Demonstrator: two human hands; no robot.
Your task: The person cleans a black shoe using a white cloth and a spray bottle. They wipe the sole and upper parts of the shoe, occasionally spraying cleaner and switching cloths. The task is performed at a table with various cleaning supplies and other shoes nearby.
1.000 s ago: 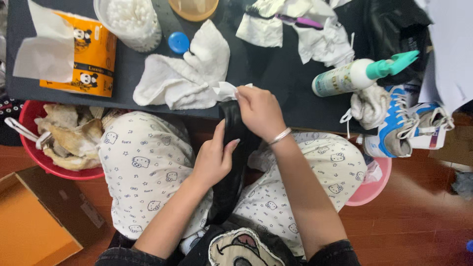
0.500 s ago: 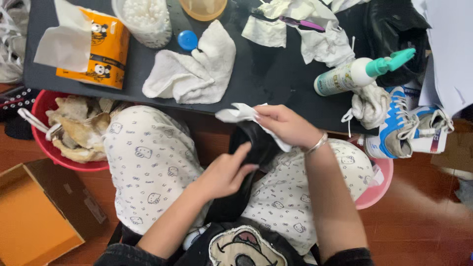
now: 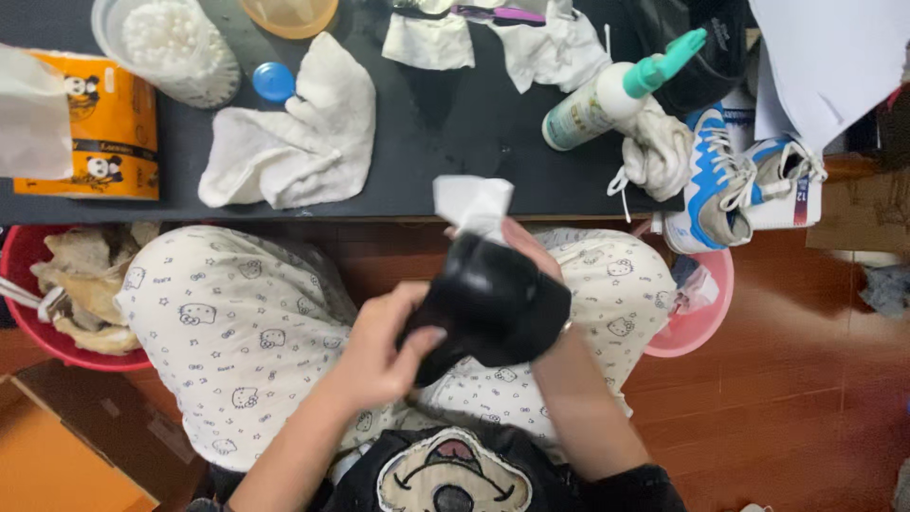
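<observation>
A shiny black shoe point(image 3: 493, 303) is held over my lap, between my knees. My left hand point(image 3: 379, 351) grips its lower left side, fingers wrapped onto it. My right hand point(image 3: 526, 245) is mostly hidden behind the shoe and holds a white tissue point(image 3: 471, 204) against its far end. I cannot see how the right hand's fingers lie under the tissue.
The black table point(image 3: 445, 123) carries a crumpled white cloth point(image 3: 294, 142), a tub of cotton swabs point(image 3: 175, 43), a blue cap point(image 3: 273, 81), an orange tissue pack point(image 3: 95, 142) and a spray bottle point(image 3: 616, 90). A blue-white sneaker point(image 3: 730, 180) sits right. Red basin point(image 3: 57, 341) left, pink basin point(image 3: 706, 313) right.
The black shoe has been lifted and turned up toward the camera. My right hand with the tissue has shifted behind it; my left hand now grips its side.
</observation>
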